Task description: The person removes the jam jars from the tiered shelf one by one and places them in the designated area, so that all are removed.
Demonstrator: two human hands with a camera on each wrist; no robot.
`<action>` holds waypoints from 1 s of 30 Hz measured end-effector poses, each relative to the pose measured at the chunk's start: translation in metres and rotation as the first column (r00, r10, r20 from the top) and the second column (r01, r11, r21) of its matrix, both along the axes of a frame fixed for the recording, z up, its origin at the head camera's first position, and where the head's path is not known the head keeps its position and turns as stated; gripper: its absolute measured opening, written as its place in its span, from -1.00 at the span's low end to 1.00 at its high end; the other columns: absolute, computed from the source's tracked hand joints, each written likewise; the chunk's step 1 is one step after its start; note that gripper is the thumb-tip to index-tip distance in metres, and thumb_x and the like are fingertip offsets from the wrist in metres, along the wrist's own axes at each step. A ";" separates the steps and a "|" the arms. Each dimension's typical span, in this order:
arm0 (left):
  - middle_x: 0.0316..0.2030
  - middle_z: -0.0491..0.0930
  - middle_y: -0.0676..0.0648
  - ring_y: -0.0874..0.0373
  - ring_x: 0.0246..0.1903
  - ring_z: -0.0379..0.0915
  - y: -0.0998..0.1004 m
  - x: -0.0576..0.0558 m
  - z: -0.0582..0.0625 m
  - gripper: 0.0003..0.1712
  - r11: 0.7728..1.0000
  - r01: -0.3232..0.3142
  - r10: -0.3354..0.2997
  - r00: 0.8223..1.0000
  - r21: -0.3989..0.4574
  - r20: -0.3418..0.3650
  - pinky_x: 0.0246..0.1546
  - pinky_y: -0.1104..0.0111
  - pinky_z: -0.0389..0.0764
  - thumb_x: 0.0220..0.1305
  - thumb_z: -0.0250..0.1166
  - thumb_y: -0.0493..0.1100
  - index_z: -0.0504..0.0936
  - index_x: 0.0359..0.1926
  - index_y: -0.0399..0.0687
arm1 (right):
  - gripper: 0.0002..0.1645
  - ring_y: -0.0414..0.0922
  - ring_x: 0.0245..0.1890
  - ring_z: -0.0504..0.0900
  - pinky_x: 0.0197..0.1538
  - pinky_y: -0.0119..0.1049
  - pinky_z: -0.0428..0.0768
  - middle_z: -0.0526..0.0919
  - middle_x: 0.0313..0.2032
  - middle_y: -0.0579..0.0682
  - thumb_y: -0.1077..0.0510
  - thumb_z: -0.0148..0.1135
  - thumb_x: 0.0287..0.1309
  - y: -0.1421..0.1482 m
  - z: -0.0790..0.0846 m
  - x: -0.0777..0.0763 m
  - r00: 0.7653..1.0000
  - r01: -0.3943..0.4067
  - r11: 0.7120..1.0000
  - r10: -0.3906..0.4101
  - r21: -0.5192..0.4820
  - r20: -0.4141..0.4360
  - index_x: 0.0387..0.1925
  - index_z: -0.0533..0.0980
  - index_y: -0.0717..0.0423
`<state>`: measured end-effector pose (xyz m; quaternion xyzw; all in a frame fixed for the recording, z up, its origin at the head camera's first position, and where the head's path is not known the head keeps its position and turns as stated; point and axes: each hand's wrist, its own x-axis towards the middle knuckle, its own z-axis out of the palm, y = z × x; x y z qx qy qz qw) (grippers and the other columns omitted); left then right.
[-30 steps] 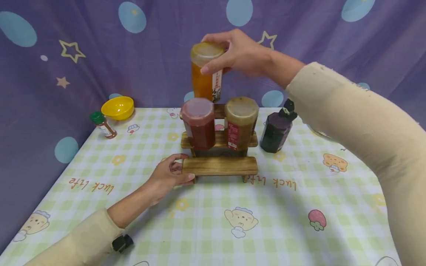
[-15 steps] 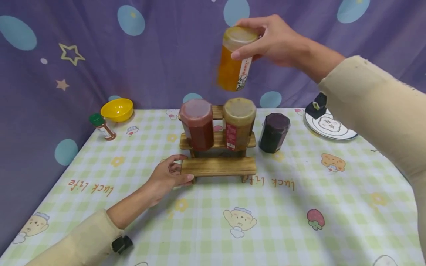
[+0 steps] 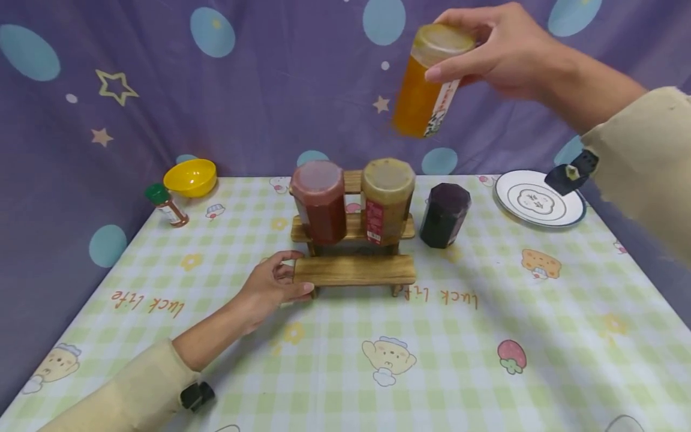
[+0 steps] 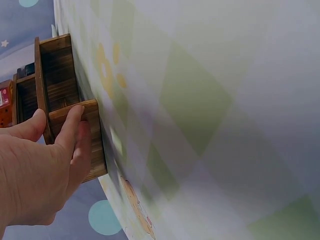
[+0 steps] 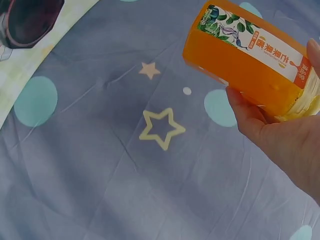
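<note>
The orange jar (image 3: 418, 99) hung tilted in the grasp of the right hand (image 3: 502, 51), raised above the worktop (image 3: 459, 372), while the left hand (image 3: 270, 291) gripped one end of the rack (image 3: 354, 270), whose red jar (image 3: 322, 207) and brown jar (image 3: 391, 207) stood beyond that hand.

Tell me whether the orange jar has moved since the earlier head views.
Yes: in the right hand, the orange jar has moved up and to the right, judged against the wooden rack.
</note>
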<state>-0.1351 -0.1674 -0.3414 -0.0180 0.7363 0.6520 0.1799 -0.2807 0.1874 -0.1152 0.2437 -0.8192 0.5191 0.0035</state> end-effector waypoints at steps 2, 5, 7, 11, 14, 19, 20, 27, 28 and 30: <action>-0.29 0.07 -0.04 0.17 -0.40 0.17 -0.001 0.000 0.000 -0.24 1.000 0.001 -0.001 1.000 0.002 -0.005 0.00 0.12 0.68 0.15 0.34 -0.45 0.21 0.34 -0.20 | -0.40 -0.01 -0.04 0.42 -0.12 -0.53 0.66 0.45 -0.01 0.07 0.31 0.42 0.03 0.004 0.001 0.001 1.000 -0.016 1.000 0.016 -0.019 0.001 0.14 0.45 0.11; -0.30 0.07 -0.04 0.17 -0.40 0.15 -0.001 0.000 0.000 -0.24 1.000 -0.001 0.001 1.000 0.003 -0.005 0.00 0.12 0.68 0.16 0.34 -0.45 0.22 0.33 -0.19 | -0.41 -0.01 -0.05 0.42 -0.12 -0.53 0.67 0.45 -0.01 0.08 0.36 0.39 0.04 0.010 0.002 0.001 1.000 -0.015 0.999 0.016 -0.051 0.027 0.14 0.45 0.13; -0.28 0.11 -0.04 0.16 -0.38 0.18 -0.001 0.000 0.000 -0.24 1.000 -0.004 0.004 1.000 0.000 -0.003 0.00 0.11 0.68 0.16 0.34 -0.44 0.22 0.34 -0.18 | -0.41 -0.01 -0.08 0.42 -0.15 -0.54 0.68 0.45 -0.02 0.08 0.37 0.39 0.04 0.014 0.000 0.002 0.999 -0.004 0.999 0.006 -0.054 0.041 0.13 0.45 0.12; -0.20 0.16 -0.07 0.14 -0.33 0.23 -0.001 0.000 -0.001 -0.23 1.000 -0.009 0.009 1.000 -0.005 0.007 0.00 0.12 0.68 0.16 0.34 -0.44 0.21 0.35 -0.17 | -0.42 0.01 -0.11 0.41 -0.15 -0.51 0.69 0.45 -0.05 0.11 0.42 0.37 0.03 0.025 -0.003 0.004 0.999 -0.012 0.998 0.015 -0.069 0.044 0.13 0.45 0.18; -0.15 0.18 -0.09 0.14 -0.30 0.27 -0.001 -0.001 -0.001 -0.23 1.000 -0.011 0.011 1.000 -0.004 0.014 0.00 0.12 0.68 0.16 0.34 -0.43 0.21 0.35 -0.17 | -0.42 0.04 -0.11 0.41 -0.12 -0.51 0.69 0.45 -0.05 0.14 0.45 0.33 0.05 0.036 -0.005 0.006 0.999 -0.020 0.997 0.022 -0.070 0.025 0.14 0.44 0.22; -0.26 0.13 -0.05 0.16 -0.39 0.25 0.000 -0.001 -0.001 -0.23 1.000 -0.004 0.004 1.000 -0.003 0.014 0.01 0.11 0.68 0.15 0.35 -0.43 0.22 0.34 -0.16 | -0.40 0.00 -0.10 0.41 -0.14 -0.54 0.68 0.44 -0.03 0.11 0.45 0.31 0.07 0.059 -0.010 0.009 0.999 0.029 0.998 -0.026 -0.059 0.037 0.17 0.42 0.18; -0.26 0.12 -0.05 0.16 -0.39 0.26 0.000 -0.001 -0.001 -0.23 1.000 -0.002 0.002 1.000 -0.003 0.013 0.01 0.11 0.68 0.15 0.35 -0.42 0.22 0.34 -0.16 | -0.39 -0.01 -0.11 0.41 -0.16 -0.54 0.69 0.45 -0.03 0.11 0.47 0.31 0.07 0.064 -0.011 0.009 0.998 0.038 0.997 -0.035 -0.068 0.049 0.18 0.42 0.18; -0.23 0.13 -0.06 0.12 -0.35 0.37 0.001 -0.001 -0.001 -0.24 1.000 0.003 -0.003 1.000 0.001 0.011 0.01 0.12 0.68 0.16 0.35 -0.42 0.22 0.34 -0.16 | -0.36 -0.08 -0.17 0.46 -0.23 -0.53 0.70 0.48 -0.06 0.05 0.48 0.32 0.04 0.089 -0.019 0.016 0.982 0.152 0.985 -0.141 -0.081 0.130 0.18 0.42 0.13; -0.24 0.13 -0.06 0.12 -0.35 0.38 0.001 -0.001 -0.001 -0.24 1.000 0.002 -0.002 1.000 0.001 0.011 0.01 0.12 0.68 0.16 0.35 -0.42 0.22 0.33 -0.16 | -0.35 -0.09 -0.17 0.46 -0.23 -0.55 0.69 0.47 -0.05 0.04 0.47 0.33 0.04 0.093 -0.020 0.018 0.978 0.174 0.983 -0.164 -0.068 0.133 0.18 0.42 0.11; -0.24 0.13 -0.06 0.12 -0.34 0.39 0.001 -0.001 -0.001 -0.24 1.000 0.002 -0.002 1.000 0.001 0.011 0.01 0.11 0.68 0.16 0.35 -0.42 0.22 0.34 -0.16 | -0.33 -0.13 -0.20 0.46 -0.26 -0.60 0.67 0.49 -0.07 -0.01 0.42 0.39 0.01 0.100 -0.023 0.021 0.964 0.233 0.972 -0.228 -0.028 0.134 0.18 0.43 0.04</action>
